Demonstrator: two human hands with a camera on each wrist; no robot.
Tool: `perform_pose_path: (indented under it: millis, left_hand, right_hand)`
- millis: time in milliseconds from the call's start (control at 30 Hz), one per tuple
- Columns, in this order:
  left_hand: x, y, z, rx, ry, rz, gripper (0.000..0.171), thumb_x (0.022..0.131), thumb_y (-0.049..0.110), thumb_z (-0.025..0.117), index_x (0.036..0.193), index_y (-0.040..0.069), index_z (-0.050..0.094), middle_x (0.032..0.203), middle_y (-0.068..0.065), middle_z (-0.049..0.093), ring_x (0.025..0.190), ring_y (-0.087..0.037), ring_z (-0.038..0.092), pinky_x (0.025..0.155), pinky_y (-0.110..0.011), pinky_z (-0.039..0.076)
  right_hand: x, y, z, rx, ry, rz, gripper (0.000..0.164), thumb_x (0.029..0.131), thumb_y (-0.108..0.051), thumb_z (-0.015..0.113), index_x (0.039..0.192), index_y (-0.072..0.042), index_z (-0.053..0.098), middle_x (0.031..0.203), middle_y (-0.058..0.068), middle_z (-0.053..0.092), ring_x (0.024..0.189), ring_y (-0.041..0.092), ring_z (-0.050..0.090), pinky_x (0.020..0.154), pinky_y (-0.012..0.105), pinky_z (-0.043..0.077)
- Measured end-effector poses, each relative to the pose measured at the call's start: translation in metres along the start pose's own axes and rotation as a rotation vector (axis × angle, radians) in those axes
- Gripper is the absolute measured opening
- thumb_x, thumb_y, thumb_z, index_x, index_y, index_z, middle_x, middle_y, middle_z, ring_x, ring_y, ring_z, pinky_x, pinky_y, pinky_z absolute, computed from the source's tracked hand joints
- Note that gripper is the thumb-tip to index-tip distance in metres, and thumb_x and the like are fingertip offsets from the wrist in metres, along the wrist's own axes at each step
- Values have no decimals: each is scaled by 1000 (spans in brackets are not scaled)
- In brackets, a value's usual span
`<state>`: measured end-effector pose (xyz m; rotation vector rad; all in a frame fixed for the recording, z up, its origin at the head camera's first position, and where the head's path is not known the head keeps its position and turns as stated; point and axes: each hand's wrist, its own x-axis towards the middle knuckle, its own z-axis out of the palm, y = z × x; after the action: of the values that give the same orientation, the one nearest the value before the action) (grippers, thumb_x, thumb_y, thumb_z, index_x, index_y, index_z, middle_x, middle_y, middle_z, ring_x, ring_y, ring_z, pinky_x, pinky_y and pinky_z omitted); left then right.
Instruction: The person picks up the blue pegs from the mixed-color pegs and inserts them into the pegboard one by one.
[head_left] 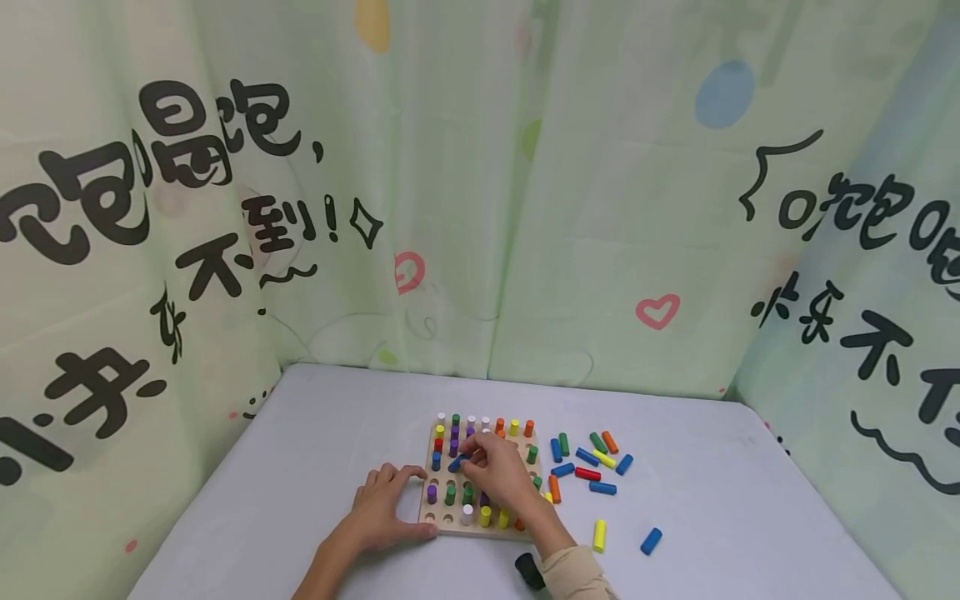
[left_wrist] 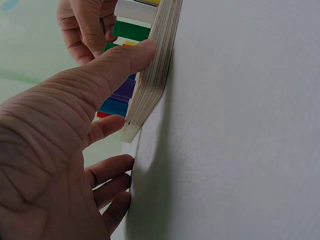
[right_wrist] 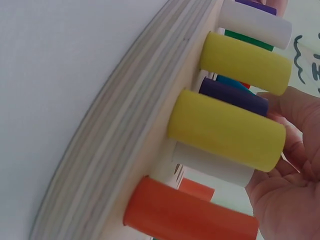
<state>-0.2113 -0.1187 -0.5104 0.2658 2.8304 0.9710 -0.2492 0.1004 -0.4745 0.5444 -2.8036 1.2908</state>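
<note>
A wooden pegboard point(head_left: 487, 530) with upright coloured pegs lies on the table. My right hand point(head_left: 498, 475) is over its middle and pinches a blue peg point(head_left: 457, 463), which tilts among the standing pegs. In the right wrist view, pegs in front partly hide that hand point(right_wrist: 295, 145). At the board's left side is my left hand point(head_left: 382, 508); its straight thumb rests on the edge near the front corner and its index fingertip touches further back. Its other fingers point(left_wrist: 112, 190) extend loosely beside the board in the left wrist view.
Right of the board lie several loose pegs, among them a red peg point(head_left: 588, 473) and an orange peg point(head_left: 555, 489). Nearer are a yellow peg point(head_left: 599, 536) and a blue one. A black object point(head_left: 529, 572) sits by the right sleeve. Printed curtains point(head_left: 570, 250) enclose the white table point(head_left: 750, 517).
</note>
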Motion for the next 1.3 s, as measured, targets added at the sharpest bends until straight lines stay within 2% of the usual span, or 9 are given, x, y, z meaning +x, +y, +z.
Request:
perform_pose_path:
  millis: [133, 433, 800, 1133, 1300]
  left_hand:
    - [0, 0, -1, 8, 0, 2, 77, 70, 57, 89, 133, 27, 57, 109, -3, 47, 103, -25, 41, 91, -49, 39]
    - [0, -2, 2, 5, 2, 6, 77, 70, 59, 89, 132, 27, 56, 110, -4, 48, 103, -25, 41, 90, -48, 38]
    - [0, -3, 4, 2, 1, 14, 76, 70, 59, 89, 132, 28, 56, 109, -4, 47, 103, -25, 41, 91, -50, 38]
    - [-1, -1, 2, 8, 3, 14, 78, 70, 58, 89, 133, 27, 56, 109, -3, 47, 103, -25, 41, 91, -49, 38]
    - [0, -1, 2, 15, 7, 5, 78, 69, 59, 89, 133, 27, 56, 110, -4, 47, 104, -26, 41, 91, -50, 39]
  right_hand:
    - [0, -1, 1, 23, -3, -8, 15, 95, -6, 70, 110, -8, 69, 103, 6, 67, 89, 15, 62, 81, 26, 54]
    - [-2, -2, 3, 32, -5, -26, 15, 95, -4, 70, 109, -6, 69, 101, 3, 67, 90, 16, 63, 81, 28, 55]
    - [-4, -1, 4, 33, -16, -23, 14, 96, -5, 69, 110, -4, 69, 102, 3, 68, 89, 15, 63, 79, 25, 54]
    - [-13, 0, 0, 76, 11, -24, 14, 96, -7, 70, 110, -6, 69, 103, 4, 68, 91, 16, 64, 79, 23, 55]
    - [-18, 0, -3, 64, 24, -31, 13, 96, -8, 71, 108, -7, 70, 102, 2, 69, 91, 16, 65, 80, 24, 54]
